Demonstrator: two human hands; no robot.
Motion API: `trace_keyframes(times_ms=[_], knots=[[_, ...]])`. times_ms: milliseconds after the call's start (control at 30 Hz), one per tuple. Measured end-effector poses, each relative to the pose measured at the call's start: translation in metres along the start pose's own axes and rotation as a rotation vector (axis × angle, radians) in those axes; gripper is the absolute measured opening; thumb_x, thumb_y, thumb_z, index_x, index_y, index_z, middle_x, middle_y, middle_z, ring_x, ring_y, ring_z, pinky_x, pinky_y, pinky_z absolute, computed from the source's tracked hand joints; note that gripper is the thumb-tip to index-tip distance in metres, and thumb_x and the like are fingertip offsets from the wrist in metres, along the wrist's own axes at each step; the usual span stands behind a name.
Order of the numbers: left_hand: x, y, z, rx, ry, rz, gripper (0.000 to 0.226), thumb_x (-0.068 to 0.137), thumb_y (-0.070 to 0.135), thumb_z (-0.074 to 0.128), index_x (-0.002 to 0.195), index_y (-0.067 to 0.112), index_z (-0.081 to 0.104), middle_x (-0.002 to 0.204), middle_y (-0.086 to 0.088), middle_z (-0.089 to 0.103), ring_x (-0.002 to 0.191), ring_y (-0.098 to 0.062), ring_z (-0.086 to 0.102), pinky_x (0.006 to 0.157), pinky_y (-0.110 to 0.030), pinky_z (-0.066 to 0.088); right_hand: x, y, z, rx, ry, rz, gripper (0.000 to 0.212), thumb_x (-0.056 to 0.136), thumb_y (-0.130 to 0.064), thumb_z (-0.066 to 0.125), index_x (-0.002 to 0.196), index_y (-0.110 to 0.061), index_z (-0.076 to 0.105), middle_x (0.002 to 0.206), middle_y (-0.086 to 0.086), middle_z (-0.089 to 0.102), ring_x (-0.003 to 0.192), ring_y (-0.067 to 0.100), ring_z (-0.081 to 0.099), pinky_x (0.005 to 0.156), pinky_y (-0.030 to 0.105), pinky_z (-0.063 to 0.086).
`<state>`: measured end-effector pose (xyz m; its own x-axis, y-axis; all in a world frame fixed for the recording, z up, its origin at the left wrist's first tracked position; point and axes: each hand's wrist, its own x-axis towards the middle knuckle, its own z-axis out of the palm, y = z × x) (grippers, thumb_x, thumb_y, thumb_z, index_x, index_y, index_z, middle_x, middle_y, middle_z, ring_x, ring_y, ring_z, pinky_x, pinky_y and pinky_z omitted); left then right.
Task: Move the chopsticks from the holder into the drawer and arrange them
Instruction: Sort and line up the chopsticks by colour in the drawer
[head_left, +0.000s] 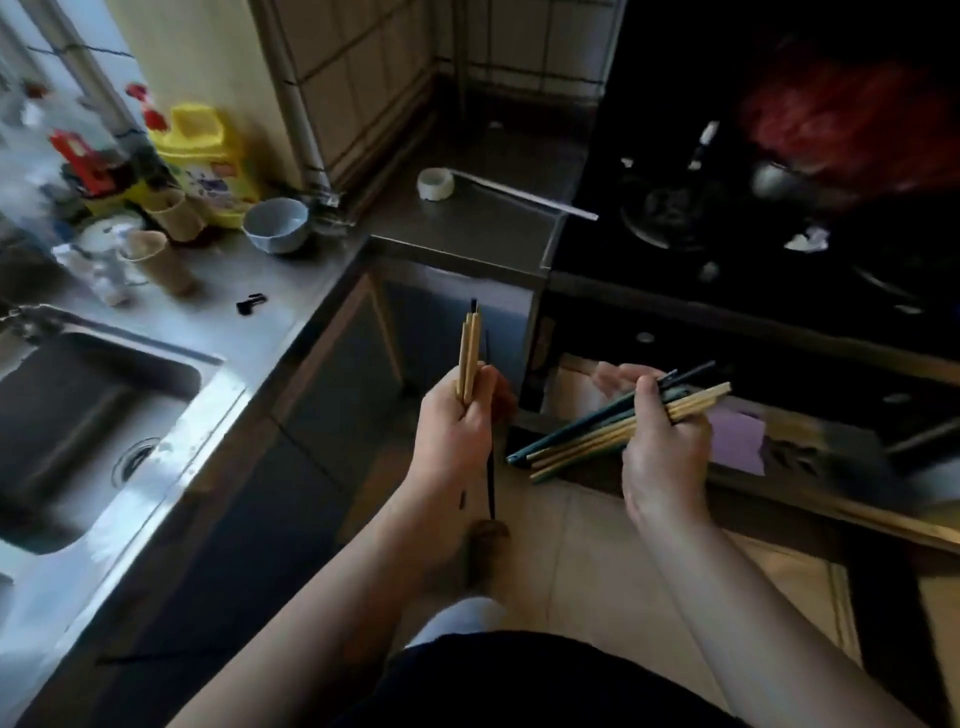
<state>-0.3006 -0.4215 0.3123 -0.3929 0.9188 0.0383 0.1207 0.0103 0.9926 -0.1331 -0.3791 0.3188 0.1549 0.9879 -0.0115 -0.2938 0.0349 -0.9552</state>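
- Nearest the camera, at 6 o'clock, sit the person's dark-clothed lap and two bare forearms reaching up toward the middle of the view.
- The left hand (457, 421), near centre, has its fingers curled tight around a small upright bundle of pale chopsticks (469, 358) together with thin black chopsticks (489, 467) that hang out below the fist.
- The right hand (662, 441), toward 3 o'clock of the left, closes thumb over fingers on a larger mixed bundle (597, 434) of dark green and pale sticks, held nearly level, ends uneven.
- The open drawer (737, 441) lies just behind and under the right hand, below the dark stove (727, 208) at 1 o'clock; a purple item shows inside it.
- The holder cannot be picked out with certainty among the clutter at 10 o'clock beside the sink (93, 415).
- Judgement: the sticks are out and being sorted. To do it well, tap each bundle's ends level, keep like colours together, then lower them parallel along the drawer's length, letting go only once they rest flat.
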Motion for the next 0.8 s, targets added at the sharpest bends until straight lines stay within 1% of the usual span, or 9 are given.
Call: trace_keyframes(times_ms=[100,200,333,433,500,567,667,733,800], knots=[[0.031,-0.002,0.050,0.013,-0.104,0.021,0.026,0.100,0.036,0.048,0.080,0.032,0.064,0.080,0.003,0.070,0.077,-0.014,0.068,0.070,-0.031,0.056,0.035,-0.002,-0.037,-0.062,0.090,-0.022,0.026,0.094,-0.030,0.047,0.087,-0.027,0.072,0.101,0.007,0.075,0.100,0.023,0.070,0.090,0.036,0.055],[0.065,-0.007,0.097,0.012,-0.175,0.022,0.028,0.100,0.037,0.047,0.080,0.029,0.065,0.078,0.003,0.071,0.073,-0.011,0.069,0.066,-0.023,0.054,0.074,-0.003,-0.065,-0.050,0.144,-0.021,0.028,0.096,-0.028,0.045,0.087,-0.027,0.071,0.102,0.006,0.075,0.102,0.022,0.070,0.090,0.031,0.055],[0.116,-0.013,0.155,-0.019,-0.259,-0.034,0.025,0.101,0.034,0.048,0.087,0.023,0.066,0.081,0.003,0.071,0.077,-0.011,0.068,0.072,-0.024,0.055,0.136,-0.004,-0.086,-0.125,0.264,-0.007,0.031,0.098,-0.025,0.043,0.084,-0.031,0.071,0.100,0.002,0.076,0.098,0.018,0.071,0.088,0.027,0.055],[0.150,-0.017,0.193,-0.032,-0.309,-0.043,0.024,0.101,0.030,0.048,0.086,0.022,0.065,0.082,0.001,0.070,0.080,-0.013,0.068,0.075,-0.026,0.055,0.178,-0.004,-0.102,-0.213,0.335,0.016,0.030,0.098,-0.028,0.044,0.085,-0.036,0.069,0.100,-0.002,0.075,0.097,0.015,0.071,0.090,0.031,0.055],[0.171,-0.023,0.218,-0.041,-0.336,-0.057,0.024,0.101,0.031,0.048,0.085,0.027,0.065,0.082,0.001,0.069,0.080,-0.014,0.068,0.075,-0.026,0.056,0.207,0.000,-0.113,-0.236,0.374,0.006,0.029,0.098,-0.027,0.043,0.086,-0.033,0.069,0.099,-0.001,0.076,0.096,0.016,0.072,0.091,0.032,0.055],[0.189,-0.033,0.245,-0.019,-0.362,-0.077,0.023,0.100,0.032,0.049,0.084,0.029,0.065,0.083,0.002,0.070,0.079,-0.013,0.067,0.074,-0.026,0.055,0.235,0.006,-0.124,-0.222,0.401,-0.021,0.029,0.099,-0.020,0.041,0.087,-0.023,0.067,0.096,0.002,0.076,0.095,0.019,0.072,0.091,0.032,0.055],[0.210,-0.052,0.283,0.062,-0.429,-0.138,0.025,0.100,0.034,0.048,0.082,0.029,0.066,0.081,0.000,0.068,0.074,-0.019,0.064,0.067,-0.026,0.051,0.266,0.022,-0.142,-0.237,0.411,-0.022,0.026,0.099,-0.021,0.041,0.090,-0.022,0.065,0.097,0.001,0.076,0.096,0.019,0.072,0.092,0.030,0.054],[0.219,-0.073,0.308,0.105,-0.457,-0.197,0.027,0.100,0.035,0.049,0.082,0.026,0.068,0.080,-0.003,0.068,0.068,-0.022,0.060,0.060,-0.019,0.048,0.282,0.040,-0.155,-0.247,0.419,-0.015,0.025,0.098,-0.022,0.042,0.090,-0.023,0.065,0.097,-0.003,0.076,0.096,0.016,0.071,0.090,0.026,0.054],[0.223,-0.101,0.330,0.141,-0.465,-0.250,0.028,0.100,0.036,0.050,0.082,0.025,0.069,0.077,-0.010,0.067,0.064,-0.017,0.057,0.054,-0.016,0.044,0.298,0.064,-0.168,-0.243,0.432,0.010,0.026,0.098,-0.018,0.042,0.087,-0.024,0.066,0.093,-0.008,0.076,0.093,0.014,0.072,0.086,0.021,0.054]])
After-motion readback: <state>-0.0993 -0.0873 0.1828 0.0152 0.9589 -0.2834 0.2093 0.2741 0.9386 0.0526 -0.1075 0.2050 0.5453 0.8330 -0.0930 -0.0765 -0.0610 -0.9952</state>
